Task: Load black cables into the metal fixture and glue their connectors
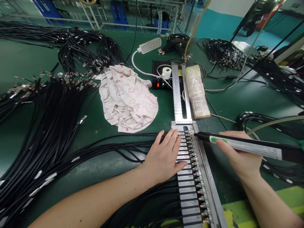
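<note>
My left hand [163,155] lies flat with its fingers stretched over black cables [140,144], pressing them onto a slotted metal fixture [188,190]. The cables lie side by side across this fixture, their metal connector ends [196,169] lined up along its right side. My right hand [244,155] is closed around a thick black pen-shaped tool [244,147] with a white label and a green spot. The tool's narrow tip points left, close to the connectors at the fixture's far end. Whether it touches one, I cannot tell.
A crumpled printed cloth [129,98] lies left of the fixture's metal bar [180,95]. Behind stand a black control box [158,74] and a gooseneck lamp [149,46]. A taped pad [197,90] sits right of the bar. Cable bundles [54,110] spread over the green table [166,110].
</note>
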Tool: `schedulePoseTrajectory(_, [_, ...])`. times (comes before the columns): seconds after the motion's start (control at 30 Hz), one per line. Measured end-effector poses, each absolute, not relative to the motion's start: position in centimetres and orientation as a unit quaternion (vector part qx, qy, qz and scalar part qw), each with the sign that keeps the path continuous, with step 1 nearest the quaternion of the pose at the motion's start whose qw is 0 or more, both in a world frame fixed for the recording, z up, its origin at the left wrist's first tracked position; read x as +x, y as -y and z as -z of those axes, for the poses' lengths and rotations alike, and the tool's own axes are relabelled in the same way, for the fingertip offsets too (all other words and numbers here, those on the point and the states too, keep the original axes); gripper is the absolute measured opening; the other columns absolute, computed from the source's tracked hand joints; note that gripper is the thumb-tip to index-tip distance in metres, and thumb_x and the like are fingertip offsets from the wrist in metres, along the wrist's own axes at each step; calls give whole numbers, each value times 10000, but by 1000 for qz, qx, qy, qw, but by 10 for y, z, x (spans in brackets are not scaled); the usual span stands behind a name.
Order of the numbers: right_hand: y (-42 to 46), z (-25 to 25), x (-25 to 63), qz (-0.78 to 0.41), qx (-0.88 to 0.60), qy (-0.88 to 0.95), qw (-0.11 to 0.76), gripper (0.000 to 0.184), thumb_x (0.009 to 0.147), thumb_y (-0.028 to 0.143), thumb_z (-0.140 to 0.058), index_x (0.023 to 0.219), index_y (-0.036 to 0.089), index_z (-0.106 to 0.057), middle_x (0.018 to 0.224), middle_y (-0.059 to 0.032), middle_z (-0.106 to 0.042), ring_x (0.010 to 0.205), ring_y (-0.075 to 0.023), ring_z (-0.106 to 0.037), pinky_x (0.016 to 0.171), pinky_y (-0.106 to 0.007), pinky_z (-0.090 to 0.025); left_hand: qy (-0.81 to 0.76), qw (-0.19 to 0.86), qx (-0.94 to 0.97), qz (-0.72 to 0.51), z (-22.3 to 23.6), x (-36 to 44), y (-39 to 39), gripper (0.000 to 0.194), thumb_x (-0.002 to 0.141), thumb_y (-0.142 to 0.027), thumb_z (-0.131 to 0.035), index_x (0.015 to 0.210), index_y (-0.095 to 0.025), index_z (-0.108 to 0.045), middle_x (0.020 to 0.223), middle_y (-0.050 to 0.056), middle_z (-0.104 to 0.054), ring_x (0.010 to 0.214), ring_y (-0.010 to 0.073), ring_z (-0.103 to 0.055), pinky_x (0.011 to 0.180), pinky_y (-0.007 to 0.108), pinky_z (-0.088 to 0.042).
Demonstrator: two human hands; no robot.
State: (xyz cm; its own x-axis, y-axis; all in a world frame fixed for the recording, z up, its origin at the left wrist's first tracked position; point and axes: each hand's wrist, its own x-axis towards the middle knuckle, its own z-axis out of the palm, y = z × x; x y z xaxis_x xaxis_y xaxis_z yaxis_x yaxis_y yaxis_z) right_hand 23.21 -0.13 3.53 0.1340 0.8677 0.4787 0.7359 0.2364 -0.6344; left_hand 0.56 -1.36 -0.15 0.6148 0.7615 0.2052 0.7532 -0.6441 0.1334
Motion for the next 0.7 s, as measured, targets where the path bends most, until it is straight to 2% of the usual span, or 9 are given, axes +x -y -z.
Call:
schedulePoseTrajectory(0.27, [1,-36,234,-67,-607,649,453,160,654,318,-713,755,217,-640,716,-17,-655,627,-186,-612,581,-340,-521,-422,24,899,-116,1,6,13,670,919,-553,-223,1328,-53,-401,1437,168,-339,1347,285,-252,1092,481,-196])
schedulePoseTrajectory(0.5, [9,-31,239,-136,-608,565,541,167,659,322,-709,776,228,-636,700,-27,-624,592,-194,-584,524,-351,-470,-428,30,896,-116,0,7,14,638,916,-547,-253,1341,-90,-383,1434,165,-343,1345,282,-258,1089,482,-202])
schedulePoseTrajectory(0.6, [8,-33,234,-90,-603,602,515,149,653,292,-712,754,220,-630,687,-12,-633,586,-173,-588,535,-328,-483,-430,32,895,-116,0,7,14,628,909,-551,-275,1341,-107,-380,1431,161,-348,1342,285,-265,1085,484,-208])
schedulePoseTrajectory(0.7, [5,-36,230,-62,-594,636,488,124,662,274,-700,741,223,-620,674,7,-643,554,-152,-587,516,-300,-490,-428,27,896,-113,1,7,13,655,911,-557,-251,1329,-71,-390,1435,167,-340,1345,283,-256,1090,481,-202])
